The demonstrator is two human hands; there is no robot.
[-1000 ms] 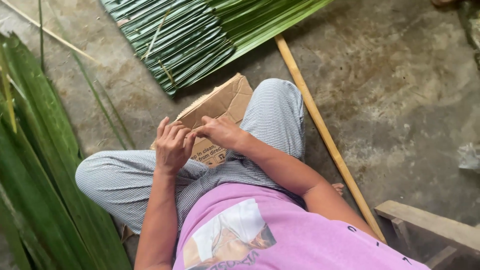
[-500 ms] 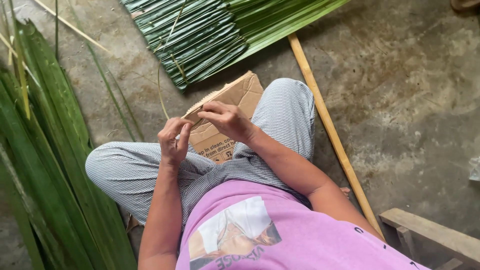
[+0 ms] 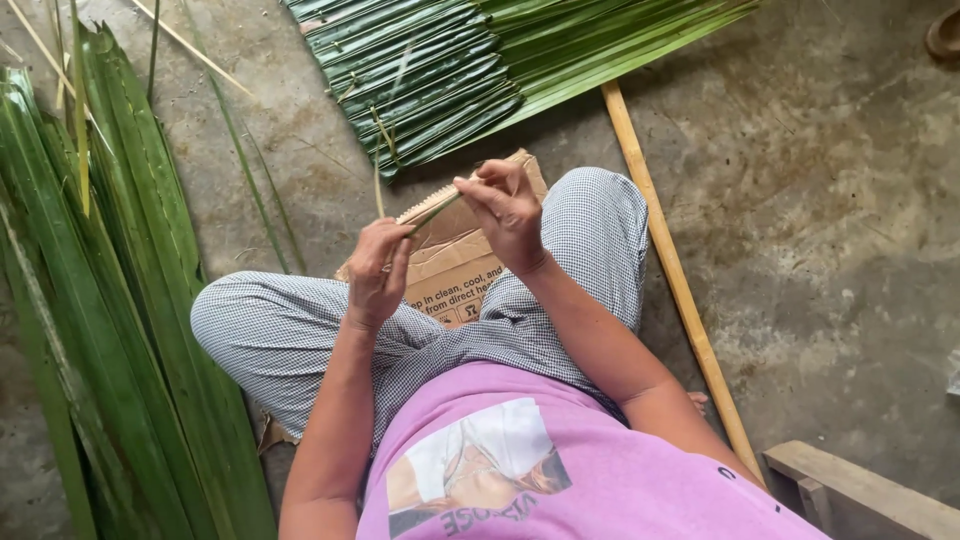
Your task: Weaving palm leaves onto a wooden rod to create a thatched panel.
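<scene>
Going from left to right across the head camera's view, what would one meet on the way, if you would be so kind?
Long green leaves → left hand → thin leaf strip held between both hands → right hand → wooden pole → bare concrete floor.

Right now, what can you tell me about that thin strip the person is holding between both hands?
The thin strip looks like a narrow sliver of palm leaf or its midrib, pale green to straw-coloured. It slants up from the left hand, which pinches its lower end, to the right hand, which grips its upper end with the fingertips. It is held fairly taut above the cardboard piece lying by the person's knees. A fine strand seems to trail off upward from the left hand; where it ends is hard to tell.
</scene>
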